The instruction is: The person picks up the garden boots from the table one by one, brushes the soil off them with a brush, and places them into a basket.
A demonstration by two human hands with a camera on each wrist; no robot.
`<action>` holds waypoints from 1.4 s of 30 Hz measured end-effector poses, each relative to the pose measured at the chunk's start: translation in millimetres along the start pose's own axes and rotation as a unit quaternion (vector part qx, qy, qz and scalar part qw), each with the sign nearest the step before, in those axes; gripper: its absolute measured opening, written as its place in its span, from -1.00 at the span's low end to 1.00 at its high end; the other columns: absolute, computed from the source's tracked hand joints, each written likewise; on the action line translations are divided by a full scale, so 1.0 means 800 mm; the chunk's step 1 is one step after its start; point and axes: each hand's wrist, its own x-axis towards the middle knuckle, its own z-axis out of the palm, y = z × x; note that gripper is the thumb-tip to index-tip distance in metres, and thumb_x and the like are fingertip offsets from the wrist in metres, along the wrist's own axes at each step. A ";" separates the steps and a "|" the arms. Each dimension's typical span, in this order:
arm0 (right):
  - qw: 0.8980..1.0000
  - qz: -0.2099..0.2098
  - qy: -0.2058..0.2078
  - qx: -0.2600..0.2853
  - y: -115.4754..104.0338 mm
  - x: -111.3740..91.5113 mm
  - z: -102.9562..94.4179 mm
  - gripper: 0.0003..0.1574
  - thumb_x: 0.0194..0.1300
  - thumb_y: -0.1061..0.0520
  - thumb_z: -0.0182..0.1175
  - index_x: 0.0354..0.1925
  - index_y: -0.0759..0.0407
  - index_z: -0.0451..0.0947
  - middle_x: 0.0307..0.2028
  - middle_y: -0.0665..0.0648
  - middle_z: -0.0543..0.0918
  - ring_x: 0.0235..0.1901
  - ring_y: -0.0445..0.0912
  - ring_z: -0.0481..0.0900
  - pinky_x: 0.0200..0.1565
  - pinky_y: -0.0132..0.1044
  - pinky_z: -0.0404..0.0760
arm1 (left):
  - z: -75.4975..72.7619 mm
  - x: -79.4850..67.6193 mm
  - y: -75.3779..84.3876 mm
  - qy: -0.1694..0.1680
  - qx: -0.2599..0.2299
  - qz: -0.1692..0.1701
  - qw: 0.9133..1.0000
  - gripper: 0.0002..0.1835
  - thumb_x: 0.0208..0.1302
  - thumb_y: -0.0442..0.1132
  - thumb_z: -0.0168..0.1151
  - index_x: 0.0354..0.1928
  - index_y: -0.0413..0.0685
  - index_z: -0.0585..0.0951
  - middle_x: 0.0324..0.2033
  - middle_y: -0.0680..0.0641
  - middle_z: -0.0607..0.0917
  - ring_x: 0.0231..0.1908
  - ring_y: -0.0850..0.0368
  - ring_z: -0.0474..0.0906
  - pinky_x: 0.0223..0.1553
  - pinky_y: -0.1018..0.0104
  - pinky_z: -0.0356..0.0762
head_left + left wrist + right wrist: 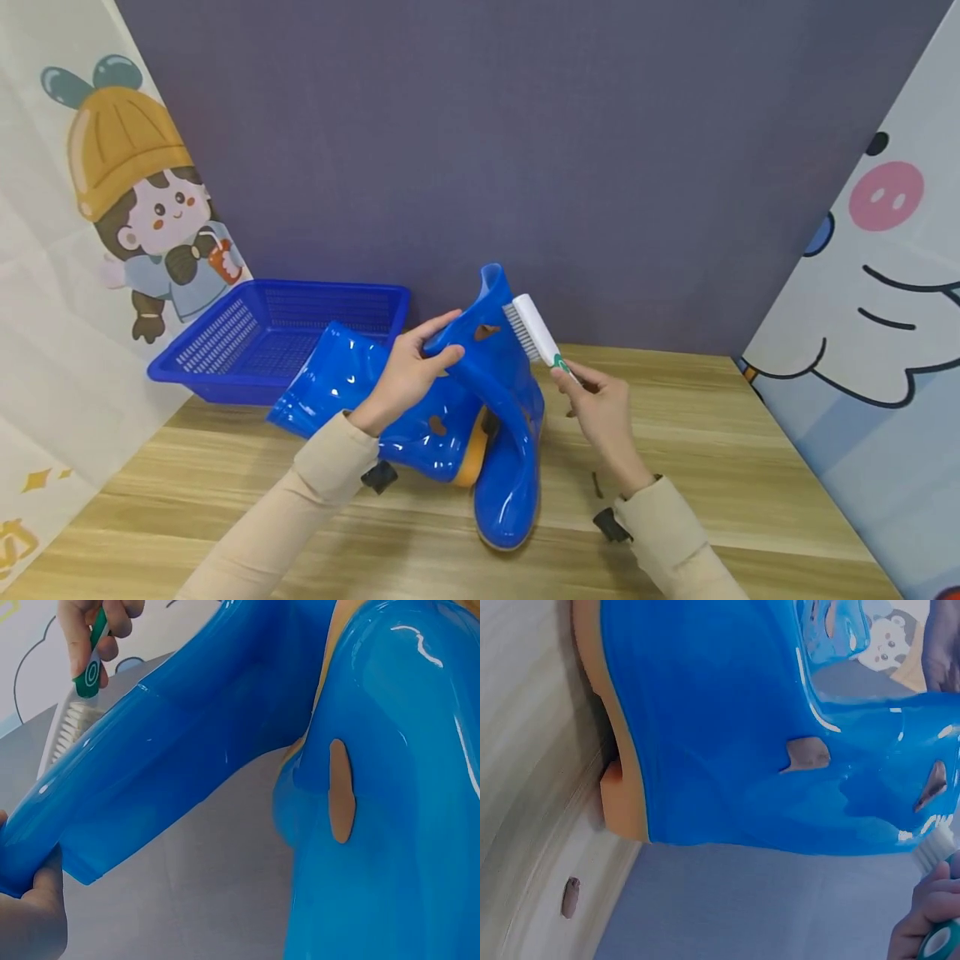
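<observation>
A blue rubber boot (508, 492) with brown patches stands toe toward me, its shaft bent over at the top. My left hand (408, 367) grips the shaft near its upper rim, thumb on the near side. In my right hand (606, 412) is a white and green brush (536, 327), held by its handle. Its bristles face the boot's shaft and lie close against it in the left wrist view; contact is hard to tell. A second blue boot (405, 787), with an orange sole and brown patches, lies on its side beside the first, partly behind my left hand.
A blue plastic basket (217, 385) stands at the back left, near the lying boot's shaft. On the wooden table (675, 433) lies a small brown piece (571, 898). A grey panel (525, 167) rises behind, with printed cartoon sheets at both sides.
</observation>
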 end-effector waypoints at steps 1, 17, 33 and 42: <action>1.000 -0.001 -0.004 -0.003 -0.001 -0.001 0.001 -0.60 0.13 -0.01 0.29 -0.10 0.17 0.64 -0.47 0.15 0.66 -0.65 -0.24 0.41 -0.64 -0.41 0.47 | 0.000 0.000 0.000 0.000 -0.001 0.000 1.000 -0.48 0.30 -0.11 0.10 0.30 0.13 0.30 0.24 -0.05 0.39 0.10 -0.08 0.48 -0.05 0.00 0.54; 0.999 0.017 -0.036 -0.029 0.009 -0.017 0.010 -0.60 0.07 0.01 0.34 -0.13 0.19 0.65 -0.34 0.20 0.69 -0.62 -0.23 0.34 -0.65 -0.44 0.21 | 0.000 0.001 -0.001 0.010 0.004 -0.012 1.000 -0.48 0.30 -0.12 0.11 0.30 0.18 0.31 0.24 -0.04 0.39 0.11 -0.07 0.47 -0.04 -0.01 0.53; 0.998 0.028 -0.039 -0.043 0.017 -0.026 0.003 -0.53 0.04 -0.04 0.36 -0.12 0.20 0.65 -0.27 0.20 0.68 -0.55 -0.21 0.36 -0.62 -0.44 0.24 | 0.001 0.000 -0.004 0.010 0.003 -0.010 1.000 -0.47 0.30 -0.12 0.11 0.30 0.12 0.31 0.22 -0.07 0.41 0.07 -0.06 0.50 -0.06 0.07 0.56; 0.999 0.031 -0.014 -0.022 0.015 -0.029 -0.005 -0.56 0.06 -0.02 0.35 -0.12 0.18 0.65 -0.14 0.21 0.67 -0.36 -0.27 0.57 -0.48 -0.46 0.48 | 0.004 0.001 -0.001 0.009 -0.003 -0.009 1.000 -0.47 0.29 -0.09 0.12 0.30 0.15 0.31 0.23 -0.04 0.41 0.09 -0.05 0.49 -0.06 0.03 0.56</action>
